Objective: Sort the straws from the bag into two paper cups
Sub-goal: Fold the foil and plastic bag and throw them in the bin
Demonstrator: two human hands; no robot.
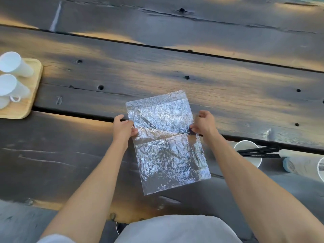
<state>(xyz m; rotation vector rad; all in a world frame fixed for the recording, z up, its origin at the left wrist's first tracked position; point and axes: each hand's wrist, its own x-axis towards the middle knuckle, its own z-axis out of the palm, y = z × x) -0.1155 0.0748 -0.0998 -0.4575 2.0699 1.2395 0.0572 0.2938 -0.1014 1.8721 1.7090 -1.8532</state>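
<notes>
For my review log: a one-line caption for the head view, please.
Left hand and right hand pinch the crinkled bag; black straws in a paper cup.

Bag [164,137] lies on tabletop [228,95] between both hands. Tray [26,102] with cups [12,64] far left. Cup [249,155] holding straws [259,152] right of right hand [204,123].

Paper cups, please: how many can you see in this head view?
5, perhaps more off-frame: three on the wooden tray at left, top, middle, bottom; one holding black straws at right; one lying at the right edge.
</notes>
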